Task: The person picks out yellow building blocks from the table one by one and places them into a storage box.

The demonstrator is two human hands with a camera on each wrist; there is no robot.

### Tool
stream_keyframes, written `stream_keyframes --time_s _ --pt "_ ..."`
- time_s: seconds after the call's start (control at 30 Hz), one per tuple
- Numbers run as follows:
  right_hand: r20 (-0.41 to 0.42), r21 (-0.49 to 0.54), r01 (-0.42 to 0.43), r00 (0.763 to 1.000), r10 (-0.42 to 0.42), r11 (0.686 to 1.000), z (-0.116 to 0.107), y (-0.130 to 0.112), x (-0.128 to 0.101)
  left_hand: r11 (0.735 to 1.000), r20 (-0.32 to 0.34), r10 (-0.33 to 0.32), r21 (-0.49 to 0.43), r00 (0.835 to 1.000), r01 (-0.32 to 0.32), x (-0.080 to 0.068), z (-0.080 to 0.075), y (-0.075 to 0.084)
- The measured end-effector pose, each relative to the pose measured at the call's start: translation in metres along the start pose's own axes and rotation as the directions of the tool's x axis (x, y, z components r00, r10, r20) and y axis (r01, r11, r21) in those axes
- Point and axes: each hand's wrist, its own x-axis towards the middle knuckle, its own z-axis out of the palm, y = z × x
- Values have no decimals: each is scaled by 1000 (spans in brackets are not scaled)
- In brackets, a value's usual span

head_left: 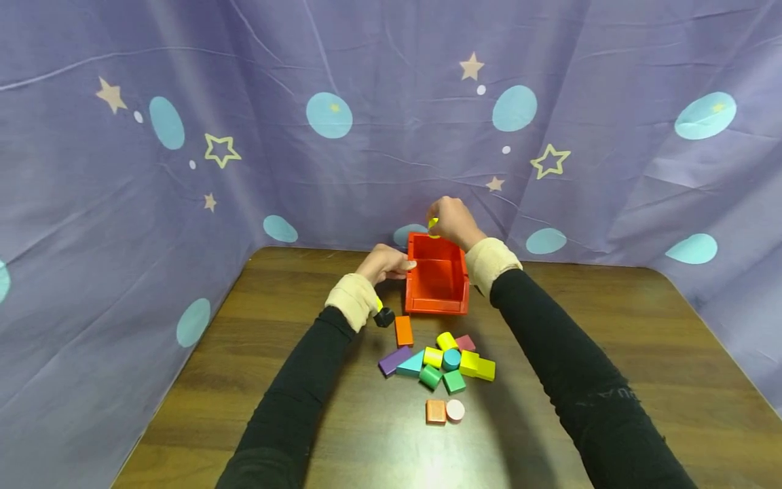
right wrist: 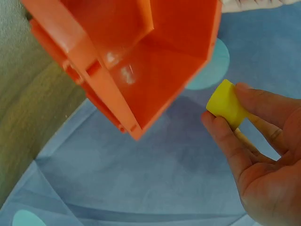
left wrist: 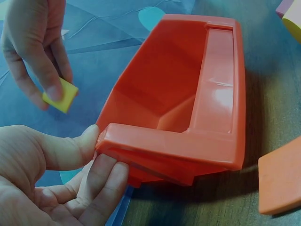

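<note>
A red plastic bin [head_left: 436, 303] stands near the far edge of the table. My left hand [head_left: 385, 263] pinches the bin's left rim between thumb and fingers, as the left wrist view shows closely. Above the bin's back edge, my right hand [head_left: 453, 221] holds a small yellow block [right wrist: 227, 104] in its fingertips. In the right wrist view this block looks rounded like a cylinder and is apart from the bin. The visible part of the bin's floor holds no blocks.
An orange block [head_left: 404, 331] lies just in front of the bin. Nearer is a cluster of several coloured blocks, among them a purple block [head_left: 395, 361] and a blue triangle [head_left: 411, 365]. Closest are an orange square [head_left: 436, 411] and a pink round block [head_left: 455, 411]. A patterned curtain [head_left: 391, 136] hangs behind.
</note>
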Motion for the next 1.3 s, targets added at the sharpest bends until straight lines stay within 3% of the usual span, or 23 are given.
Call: stream_keyframes --time_s 0.37,0.87,1.3 --pt "39 4 -26 999 25 1000 17 1 1 1000 -6 -2 -10 1000 2 -2 1 1" --pt "80 -30 -59 995 61 998 36 -8 1 998 -28 36 54 999 -34 -4 3 1" --pt "102 -74 -45 993 52 996 48 -4 3 998 -31 41 56 999 -39 -6 3 1"
